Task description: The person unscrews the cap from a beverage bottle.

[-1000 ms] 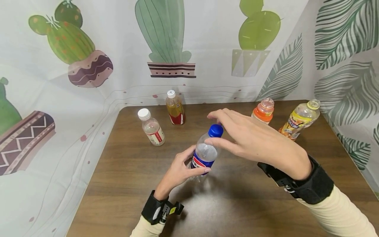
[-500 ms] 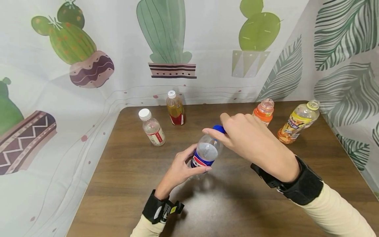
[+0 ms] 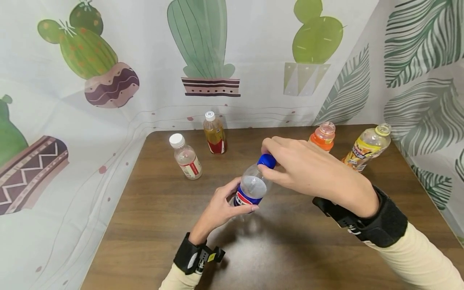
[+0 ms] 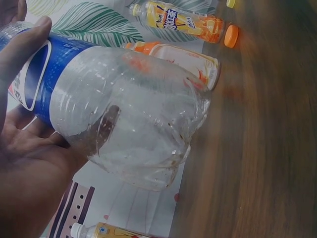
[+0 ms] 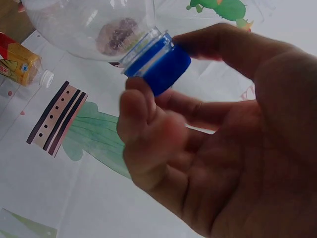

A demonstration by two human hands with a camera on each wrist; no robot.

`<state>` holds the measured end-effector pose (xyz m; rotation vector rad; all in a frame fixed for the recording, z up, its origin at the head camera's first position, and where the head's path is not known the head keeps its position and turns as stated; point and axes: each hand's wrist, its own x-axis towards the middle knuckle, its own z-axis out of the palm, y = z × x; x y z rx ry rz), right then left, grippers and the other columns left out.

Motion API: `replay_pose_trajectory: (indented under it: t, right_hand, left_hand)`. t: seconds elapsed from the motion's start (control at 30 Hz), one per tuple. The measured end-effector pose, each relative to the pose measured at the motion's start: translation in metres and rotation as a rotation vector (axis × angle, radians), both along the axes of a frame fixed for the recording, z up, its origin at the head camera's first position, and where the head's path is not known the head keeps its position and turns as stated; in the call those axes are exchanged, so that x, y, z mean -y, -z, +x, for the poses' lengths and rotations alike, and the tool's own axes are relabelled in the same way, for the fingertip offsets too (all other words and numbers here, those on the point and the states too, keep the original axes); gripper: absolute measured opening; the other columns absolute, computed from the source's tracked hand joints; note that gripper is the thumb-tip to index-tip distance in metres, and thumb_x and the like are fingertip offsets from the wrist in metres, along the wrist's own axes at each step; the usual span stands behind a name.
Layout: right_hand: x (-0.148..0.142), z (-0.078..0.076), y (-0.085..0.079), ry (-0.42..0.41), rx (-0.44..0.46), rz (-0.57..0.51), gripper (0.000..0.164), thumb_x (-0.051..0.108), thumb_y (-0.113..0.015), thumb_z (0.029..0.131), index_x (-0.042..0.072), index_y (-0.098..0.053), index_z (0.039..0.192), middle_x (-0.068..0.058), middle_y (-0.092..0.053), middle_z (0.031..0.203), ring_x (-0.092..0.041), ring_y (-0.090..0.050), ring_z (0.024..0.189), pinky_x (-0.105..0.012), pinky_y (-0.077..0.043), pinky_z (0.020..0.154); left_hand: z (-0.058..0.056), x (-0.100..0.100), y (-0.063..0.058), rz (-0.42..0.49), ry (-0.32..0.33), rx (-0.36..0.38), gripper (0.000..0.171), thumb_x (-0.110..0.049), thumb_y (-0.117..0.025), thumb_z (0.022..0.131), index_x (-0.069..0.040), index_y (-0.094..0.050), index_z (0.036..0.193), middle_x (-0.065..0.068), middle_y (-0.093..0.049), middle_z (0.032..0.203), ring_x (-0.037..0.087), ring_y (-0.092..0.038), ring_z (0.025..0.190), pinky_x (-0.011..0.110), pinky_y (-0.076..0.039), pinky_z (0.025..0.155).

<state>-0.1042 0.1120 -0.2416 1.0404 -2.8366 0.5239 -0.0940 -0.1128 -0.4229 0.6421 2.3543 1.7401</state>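
In the head view, a clear plastic soda bottle (image 3: 253,186) leans along a seven-to-one-o'clock line, at two o'clock from a person's left hand (image 3: 218,209), which wraps its blue label (image 3: 248,198). The blue screw cap (image 3: 267,161) sits at the one-o'clock end, pinched by the right hand (image 3: 308,166), the nearer hand, reaching in from four o'clock.

The bottle (image 3: 253,187) is clear plastic with a blue label (image 3: 247,200) bearing a red patch and white lettering. It leans slightly above the tabletop (image 3: 152,225), its neck up and toward the right hand (image 3: 308,167). The left hand (image 3: 222,205) grips it around the label. The blue cap (image 3: 266,161) sits on the neck, between the right hand's thumb and fingers.
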Motion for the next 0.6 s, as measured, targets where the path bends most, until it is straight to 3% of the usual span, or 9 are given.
replay_pose_trajectory:
  t: [0.23,0.47,0.6]
  right_hand:
    - [-0.005,-0.002,-0.002,-0.09,-0.013,0.006,0.017,0.026,-0.065,0.093,0.017,-0.061,0.107,0.006,-0.056,0.094,-0.008,-0.054,0.081,-0.027,-0.048,0.068]
    - [-0.014,-0.003,-0.003,-0.238,-0.022,-0.062,0.022,0.014,-0.067,0.094,0.019,-0.062,0.115,0.007,-0.056,0.103,-0.005,-0.052,0.09,-0.027,-0.049,0.078]
    - [-0.015,-0.005,-0.003,-0.282,-0.004,-0.078,0.023,0.011,-0.066,0.094,0.018,-0.062,0.116,0.007,-0.056,0.105,-0.005,-0.052,0.092,-0.027,-0.049,0.08]
  left_hand:
    - [-0.001,0.0,0.0,0.022,0.024,0.02,0.062,-0.028,-0.082,0.082,-0.027,-0.053,0.137,-0.004,-0.064,0.128,0.013,-0.062,0.116,0.04,-0.05,0.102]
    - [-0.002,0.002,-0.001,0.032,0.044,0.011,0.061,-0.026,-0.083,0.082,-0.027,-0.053,0.136,-0.003,-0.064,0.127,0.015,-0.062,0.114,0.035,-0.051,0.1]
    - [-0.002,0.004,-0.001,0.024,0.05,0.027,0.061,-0.027,-0.082,0.082,-0.028,-0.053,0.136,-0.004,-0.064,0.127,0.014,-0.062,0.114,0.035,-0.051,0.101]
